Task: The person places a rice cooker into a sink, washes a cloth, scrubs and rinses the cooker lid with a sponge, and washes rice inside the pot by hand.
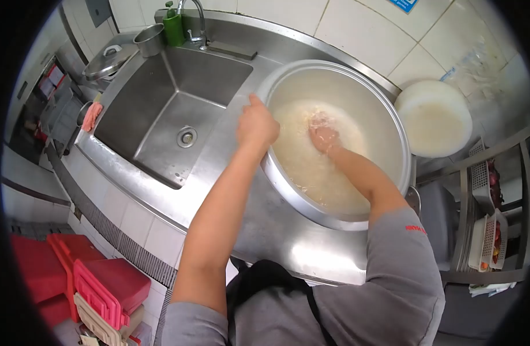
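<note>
A large round metal pot stands on the steel counter to the right of the sink. Inside it is cloudy whitish water with pale grains that look like rice at the bottom. My left hand is closed at the pot's left rim, its thumb side up and its fingertips partly hidden. My right hand reaches down into the cloudy water near the middle of the pot. Ripples and splashes surround it, and its fingers are under the surface, so their shape is unclear.
Left of the pot is a steel sink with a faucet, a green bottle and a metal container. A white tub of cloudy liquid sits at right, near a rack. Red bins stand lower left.
</note>
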